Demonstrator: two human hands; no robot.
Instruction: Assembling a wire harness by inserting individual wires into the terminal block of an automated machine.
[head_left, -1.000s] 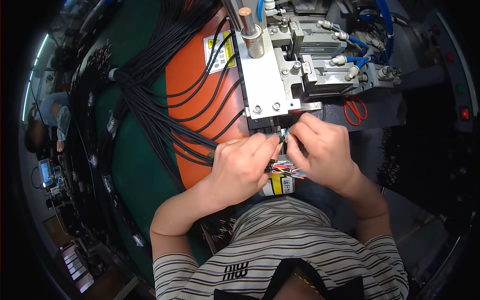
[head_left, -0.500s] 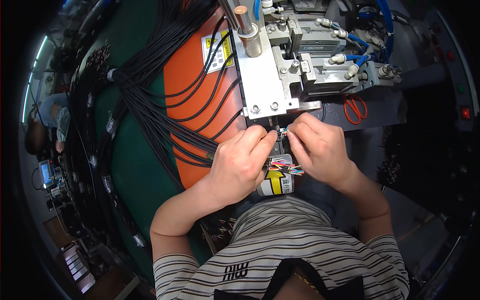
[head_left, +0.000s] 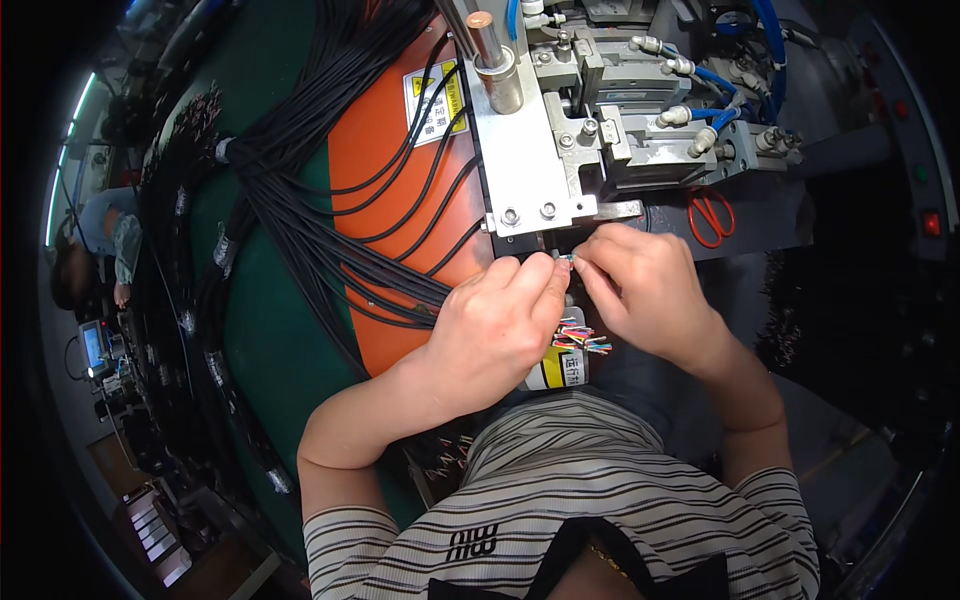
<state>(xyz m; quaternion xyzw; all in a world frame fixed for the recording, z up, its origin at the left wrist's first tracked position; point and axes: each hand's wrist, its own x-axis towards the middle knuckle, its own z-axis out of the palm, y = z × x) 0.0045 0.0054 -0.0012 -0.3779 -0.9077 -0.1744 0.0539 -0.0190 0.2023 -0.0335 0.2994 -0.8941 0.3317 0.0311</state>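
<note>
My left hand (head_left: 497,318) is closed around several black cables (head_left: 400,287) that come in from the left. Their stripped ends fan out below its fingers as thin coloured wires (head_left: 584,338). Facing it, my right hand (head_left: 640,288) pinches the small coloured wires (head_left: 566,258) at the tip of one cable. The fingertips of both hands almost meet there, just below the metal plate (head_left: 525,160) of a machine. Exactly how the pinched wires lie is hidden by the fingers.
Pneumatic cylinders (head_left: 655,150) with blue hoses stand behind the plate. Red-handled scissors (head_left: 710,218) lie to the right. An orange panel (head_left: 385,200) and a green surface (head_left: 260,330) carry a large cable bundle (head_left: 275,150). At far left is another person (head_left: 110,235).
My left hand has shifted slightly right and up with its cables, covering more of the yellow arrow label. The loose wire ends moved right with it. My right hand stays nearly in place.
</note>
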